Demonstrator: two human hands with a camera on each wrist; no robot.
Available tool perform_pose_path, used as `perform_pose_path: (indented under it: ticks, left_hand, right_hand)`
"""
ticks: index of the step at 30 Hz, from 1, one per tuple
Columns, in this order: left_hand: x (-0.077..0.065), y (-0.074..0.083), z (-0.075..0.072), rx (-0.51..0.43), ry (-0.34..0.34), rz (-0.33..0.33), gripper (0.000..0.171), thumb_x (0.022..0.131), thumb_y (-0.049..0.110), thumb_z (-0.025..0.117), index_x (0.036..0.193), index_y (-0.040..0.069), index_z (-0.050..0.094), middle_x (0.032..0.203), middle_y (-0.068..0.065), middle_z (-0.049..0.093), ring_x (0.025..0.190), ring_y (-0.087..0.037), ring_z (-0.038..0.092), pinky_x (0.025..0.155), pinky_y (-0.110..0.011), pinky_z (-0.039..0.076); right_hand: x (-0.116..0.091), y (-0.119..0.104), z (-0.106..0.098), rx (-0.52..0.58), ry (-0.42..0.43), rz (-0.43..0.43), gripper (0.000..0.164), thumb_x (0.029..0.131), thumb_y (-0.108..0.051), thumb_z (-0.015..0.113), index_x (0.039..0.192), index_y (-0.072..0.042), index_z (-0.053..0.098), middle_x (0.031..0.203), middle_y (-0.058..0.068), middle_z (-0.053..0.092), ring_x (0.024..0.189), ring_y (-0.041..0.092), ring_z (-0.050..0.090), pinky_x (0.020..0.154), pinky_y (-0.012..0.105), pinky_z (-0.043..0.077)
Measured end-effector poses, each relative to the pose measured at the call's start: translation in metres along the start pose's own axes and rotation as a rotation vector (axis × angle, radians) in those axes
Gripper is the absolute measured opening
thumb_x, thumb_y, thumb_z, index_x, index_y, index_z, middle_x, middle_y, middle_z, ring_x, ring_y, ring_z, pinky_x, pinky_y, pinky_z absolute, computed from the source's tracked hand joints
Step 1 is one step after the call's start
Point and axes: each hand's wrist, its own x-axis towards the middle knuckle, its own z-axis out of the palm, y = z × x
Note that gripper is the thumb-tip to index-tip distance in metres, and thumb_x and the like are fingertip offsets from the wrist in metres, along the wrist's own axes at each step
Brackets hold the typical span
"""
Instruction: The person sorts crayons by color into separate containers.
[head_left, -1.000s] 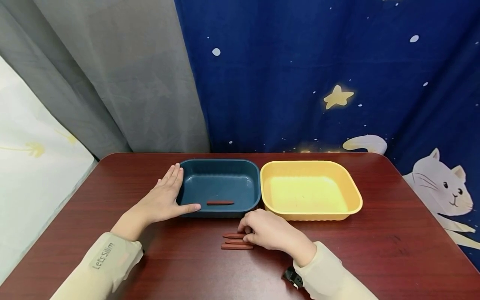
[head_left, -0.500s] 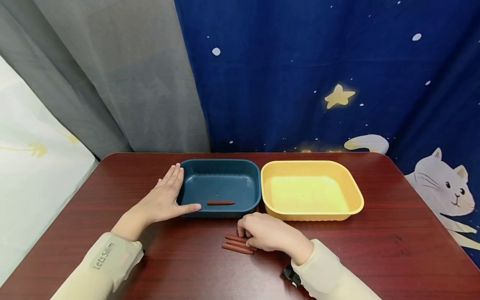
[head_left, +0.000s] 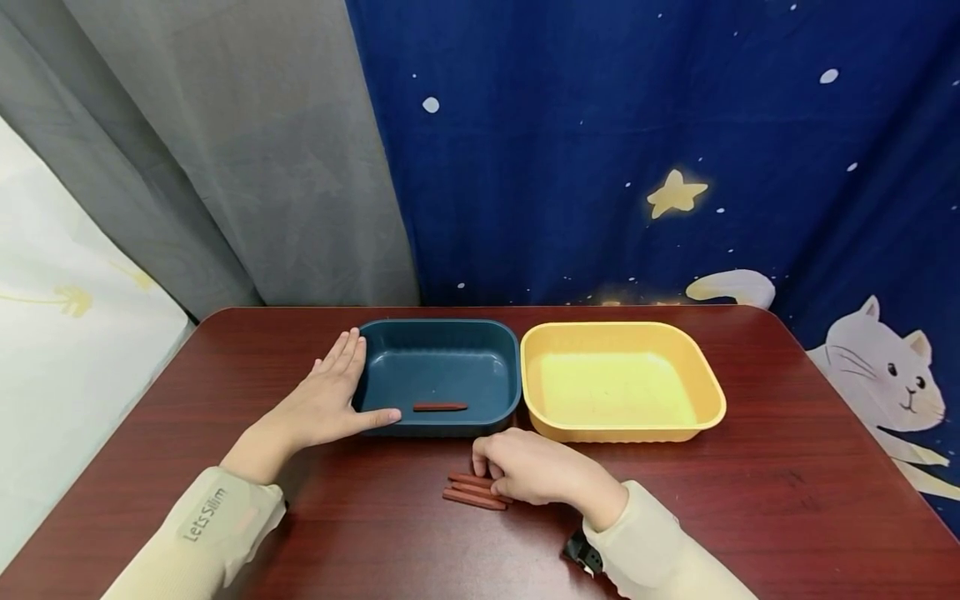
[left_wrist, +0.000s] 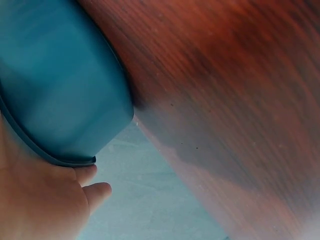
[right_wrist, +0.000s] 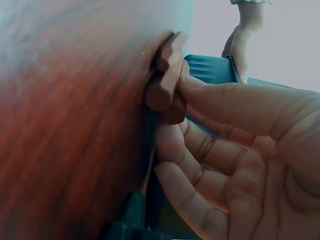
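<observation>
My left hand (head_left: 318,404) lies with straight fingers along the left end of a dark blue plastic basin (head_left: 450,327), its thumb over the front rim. Inside that basin lies one reddish-brown crayon (head_left: 440,407) with a pointed end. In front of the basins, my right hand (head_left: 543,468) pinches at the right ends of a small bunch of similar crayons (head_left: 474,500) on the table. The right wrist view shows the thumb pressed on the bunched crayons (right_wrist: 165,90), with the other fingers curled beside them. My right fingers partly cover the crayons in the head view.
A yellow basin (head_left: 622,434) stands right beside the blue one, their rims close together. Both sit near the back edge of the dark red wooden table (head_left: 360,542). Behind hang a grey curtain (head_left: 300,167) and a blue curtain (head_left: 540,150) with stars and cats.
My right hand has shifted slightly toward the front edge, and the bunched crayons have turned so their right ends sit nearer me. My left hand and the crayon in the basin stay put.
</observation>
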Motion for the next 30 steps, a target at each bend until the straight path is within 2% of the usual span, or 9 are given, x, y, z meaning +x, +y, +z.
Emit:
perform_pose_path:
  ticks: [10,19,30]
  left_hand:
    - [0.0,-0.001,0.002,-0.003,0.003,0.001,0.124,0.082,0.077,0.057,0.157,-0.005,0.004,0.167,-0.021,-0.003,0.155,-0.04,-0.001,0.117,-0.068,0.016]
    - [-0.001,0.0,0.002,-0.005,0.01,0.002,0.124,0.081,0.077,0.058,0.157,-0.006,0.005,0.167,-0.022,-0.002,0.154,-0.041,0.0,0.117,-0.068,0.017]
    - [0.0,0.001,0.0,-0.01,0.004,0.0,0.125,0.081,0.078,0.057,0.157,-0.006,0.004,0.166,-0.022,-0.003,0.154,-0.041,0.0,0.117,-0.069,0.016]
  right_hand:
    - [-0.002,0.001,-0.001,0.006,0.008,-0.06,0.018,0.083,-0.001,0.068,0.087,-0.018,0.063,0.067,-0.012,0.049,0.061,0.001,0.047,0.059,0.017,0.04]
    - [-0.009,-0.003,-0.011,0.08,0.008,-0.093,0.015,0.086,-0.002,0.065,0.089,-0.016,0.063,0.071,-0.011,0.052,0.063,0.0,0.048,0.061,0.016,0.043]
    - [-0.014,-0.005,-0.019,0.071,0.045,-0.166,0.014,0.085,-0.003,0.063,0.09,-0.016,0.063,0.074,-0.012,0.052,0.066,-0.002,0.047,0.064,0.014,0.042]
